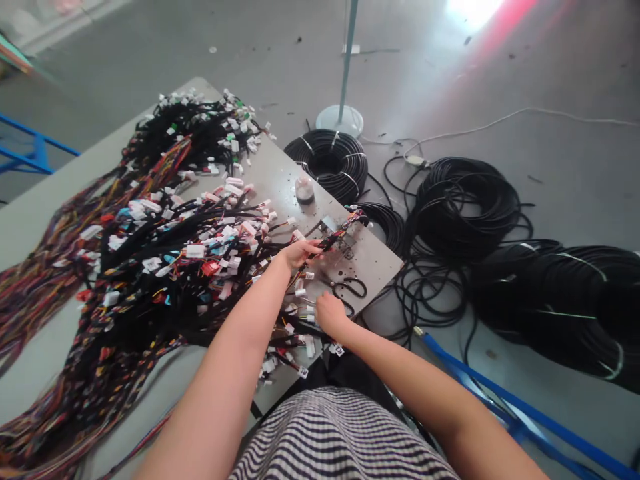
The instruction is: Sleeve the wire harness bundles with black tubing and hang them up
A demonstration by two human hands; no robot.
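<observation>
Near the table's right corner, my left hand (300,253) is closed around a wire bundle (336,237), whose multicoloured ends point away to the right. My right hand (330,315) is curled closed just below it, beside white connectors (310,319) with short wires; what its fingers hold is hidden. Black-handled scissors (357,288) lie on the table against the right hand, partly covered by it. To the left spreads a large heap of wire harnesses (200,267) with black sleeving and white, pink, red and blue connectors.
A second harness pile (200,133) lies at the table's far end. A small bottle (304,190) stands near the table edge (395,267). Black cable coils (465,207) cover the floor to the right, near a pole's round base (340,120) and a blue frame (530,413).
</observation>
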